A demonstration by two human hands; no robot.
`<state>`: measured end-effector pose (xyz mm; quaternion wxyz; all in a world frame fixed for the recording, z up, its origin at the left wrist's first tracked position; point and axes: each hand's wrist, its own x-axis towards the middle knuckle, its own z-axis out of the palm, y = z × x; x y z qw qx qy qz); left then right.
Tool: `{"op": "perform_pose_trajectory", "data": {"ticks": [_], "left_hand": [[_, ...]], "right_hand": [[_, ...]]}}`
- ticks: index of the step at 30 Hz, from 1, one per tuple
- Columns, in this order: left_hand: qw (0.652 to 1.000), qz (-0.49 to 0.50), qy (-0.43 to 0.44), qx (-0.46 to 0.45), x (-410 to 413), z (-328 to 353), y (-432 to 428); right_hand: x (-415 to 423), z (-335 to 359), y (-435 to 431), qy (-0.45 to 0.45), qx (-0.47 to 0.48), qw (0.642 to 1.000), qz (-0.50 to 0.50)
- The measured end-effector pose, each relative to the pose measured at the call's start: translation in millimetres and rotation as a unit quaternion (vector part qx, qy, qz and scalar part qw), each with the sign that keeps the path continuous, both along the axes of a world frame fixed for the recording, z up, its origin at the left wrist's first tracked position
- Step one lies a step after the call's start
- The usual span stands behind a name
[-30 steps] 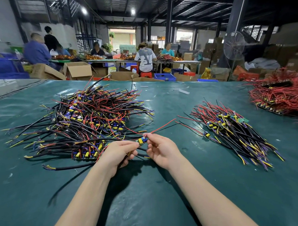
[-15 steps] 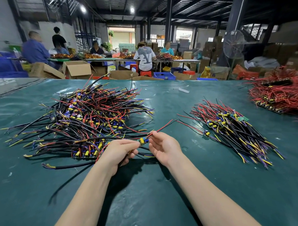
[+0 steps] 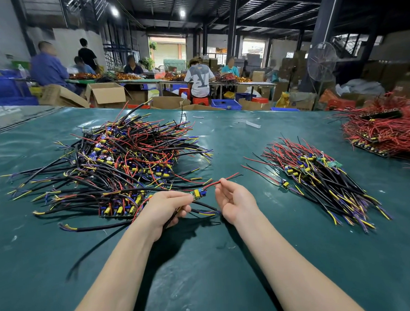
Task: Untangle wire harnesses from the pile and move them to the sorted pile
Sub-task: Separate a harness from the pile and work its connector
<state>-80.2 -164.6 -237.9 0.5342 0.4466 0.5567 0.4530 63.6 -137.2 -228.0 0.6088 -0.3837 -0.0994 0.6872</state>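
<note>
Has drawn the right hand (image 3: 235, 200) off to the right since half a second ago, widening the gap from the left hand (image 3: 165, 208). Holds one wire harness (image 3: 199, 193) low over the near middle of the teal table cover (image 3: 204, 283), between the two piles; at its centre a small green circuit board carrying a yellow part. Pinches the board's left end with left thumb and forefinger, other left fingers curled round the harness's black sheathed cable (image 3: 202, 205), its yellow and purple strands ending near the right wrist. Nips the thin red lead (image 3: 227, 178) between right fingertips (image 3: 220, 182), remaining right fingers loosely bent, palm turned leftward.

Just left and farther off: tangled pile (image 3: 120, 163) of black, red, yellow and purple wires with boards, its near edge beside the left hand. Right, apart from the right hand: sorted pile (image 3: 321, 181), wires laid roughly parallel. Far right: heap of red wires (image 3: 384, 135). Far middle of the cover: small white scrap (image 3: 253, 124). Beyond the table: open cardboard boxes (image 3: 106, 92), blue plastic crate (image 3: 225, 104), standing metal fan (image 3: 321, 64), people (image 3: 199, 80) at long work tables
</note>
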Motion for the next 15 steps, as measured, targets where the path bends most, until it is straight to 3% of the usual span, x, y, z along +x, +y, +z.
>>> {"op": "perform_pose_trajectory", "data": {"ticks": [8, 15], "left_hand": [[1.0, -0.005, 0.005, 0.002, 1.0, 1.3, -1.3], [0.999, -0.024, 0.023, -0.004, 0.3, 2.2, -1.7]], "right_hand": [[5.3, 0.7, 1.4, 0.059, -0.025, 0.998, -0.011], [13.3, -1.3, 10.7, -0.024, 0.049, 0.996, -0.077]]}}
